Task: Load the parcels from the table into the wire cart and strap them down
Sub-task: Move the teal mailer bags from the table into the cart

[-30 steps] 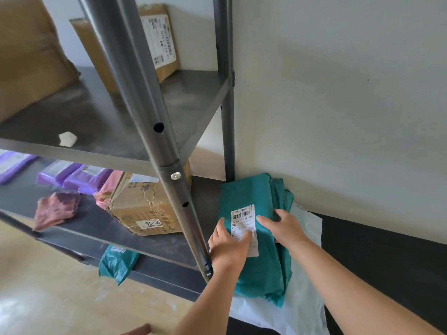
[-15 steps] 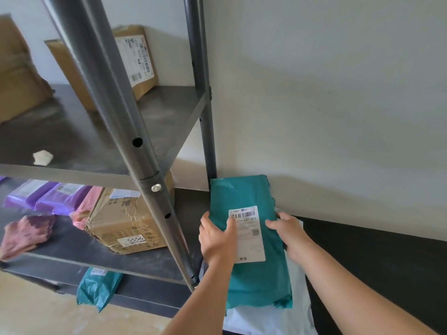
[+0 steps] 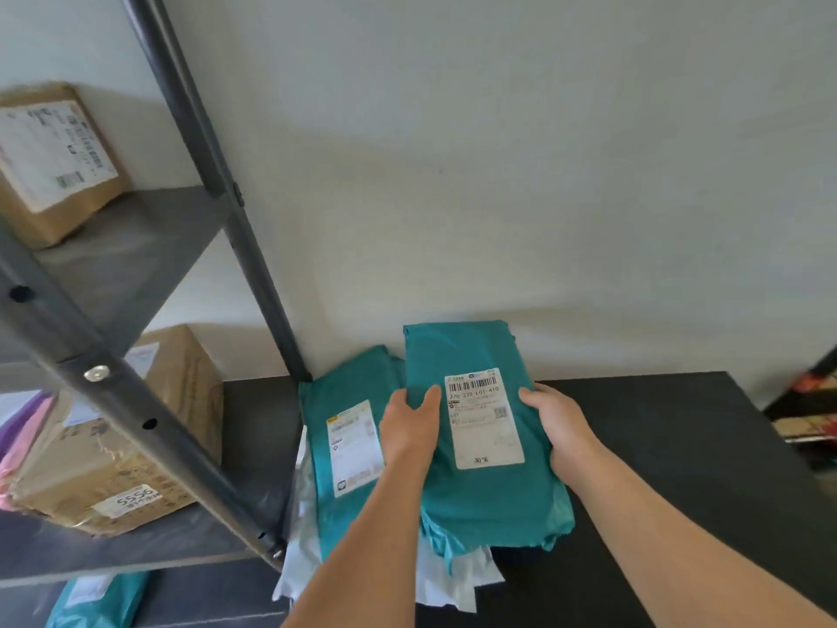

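A teal parcel bag (image 3: 471, 491) with a white barcode label is held up between both hands. My left hand (image 3: 410, 428) grips its left edge, thumb on top. My right hand (image 3: 559, 430) grips its right edge. Beneath it, a second teal parcel bag (image 3: 344, 451) with its own label lies on the black table (image 3: 679, 446), and under that a white bag (image 3: 446, 582) sticks out toward me. No wire cart is in view.
A grey metal shelf rack (image 3: 149, 428) stands at the left, its front post close to my left arm. Cardboard boxes (image 3: 113, 451) sit on its shelves, with pink and purple bags at the far left. Another teal bag (image 3: 95, 600) lies low down. A pale wall is behind.
The top teal parcel has come up and shifted right off the stack, uncovering the second teal bag. The view has swung right, away from the rack.
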Available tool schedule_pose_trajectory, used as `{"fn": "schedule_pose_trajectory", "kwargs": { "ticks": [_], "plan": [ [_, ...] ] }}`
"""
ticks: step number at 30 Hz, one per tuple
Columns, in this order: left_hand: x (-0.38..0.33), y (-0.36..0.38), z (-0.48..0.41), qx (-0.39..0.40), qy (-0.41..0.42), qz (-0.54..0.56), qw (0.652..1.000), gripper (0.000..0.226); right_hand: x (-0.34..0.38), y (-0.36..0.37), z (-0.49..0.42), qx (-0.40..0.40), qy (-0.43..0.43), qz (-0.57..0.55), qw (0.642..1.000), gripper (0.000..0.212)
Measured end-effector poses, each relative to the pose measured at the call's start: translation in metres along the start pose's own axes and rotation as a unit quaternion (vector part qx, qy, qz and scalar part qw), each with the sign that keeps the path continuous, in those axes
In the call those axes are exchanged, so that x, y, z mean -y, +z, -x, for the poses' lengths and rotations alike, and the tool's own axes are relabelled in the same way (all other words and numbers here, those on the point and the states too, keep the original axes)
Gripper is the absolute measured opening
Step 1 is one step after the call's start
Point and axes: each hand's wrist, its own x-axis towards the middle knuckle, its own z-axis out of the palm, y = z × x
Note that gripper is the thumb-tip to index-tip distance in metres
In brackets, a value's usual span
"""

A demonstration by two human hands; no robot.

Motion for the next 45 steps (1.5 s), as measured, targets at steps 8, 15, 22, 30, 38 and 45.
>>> {"fn": "schedule_pose_trajectory", "kwargs": {
  "ticks": [8, 15, 22, 30, 38, 45],
  "plan": [
    [0.007, 0.095, 0.069, 0.138, -0.012, 0.058, 0.989, 0.025, -0.022, -0.137, 0.028, -0.059, -0.002, -0.009, 0.998, 0.016],
    [0.006, 0.175, 0.15, 0.215, -0.024, 0.049, 0.975, 0.03, -0.05, -0.25, 0.06, -0.119, 0.012, -0.035, 0.992, 0.032],
    [0.01, 0.259, 0.242, 0.279, -0.018, 0.014, 0.96, 0.026, -0.087, -0.368, 0.097, -0.182, 0.024, -0.06, 0.981, 0.03],
    [0.031, 0.35, 0.342, 0.348, -0.024, -0.02, 0.937, 0.024, -0.128, -0.494, 0.143, -0.254, 0.031, -0.056, 0.965, 0.023],
    [0.027, 0.421, 0.407, 0.405, -0.033, -0.042, 0.913, 0.024, -0.16, -0.579, 0.164, -0.322, 0.041, -0.113, 0.939, 0.043],
    [0.018, 0.509, 0.433, 0.448, -0.043, -0.059, 0.891, 0.019, -0.161, -0.656, 0.146, -0.36, 0.051, -0.127, 0.923, 0.054]
  ]
}}
